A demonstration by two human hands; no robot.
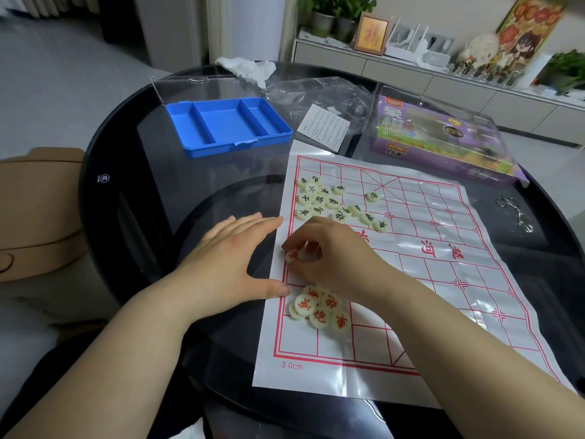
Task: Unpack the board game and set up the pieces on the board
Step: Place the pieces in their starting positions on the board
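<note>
Right hand pinches one red-marked piece at the left edge of the board sheet, fingers curled narrow. Left hand lies flat, extended, steadying that edge. Remaining red pieces lie just nearer the person, closest to the right hand
</note>
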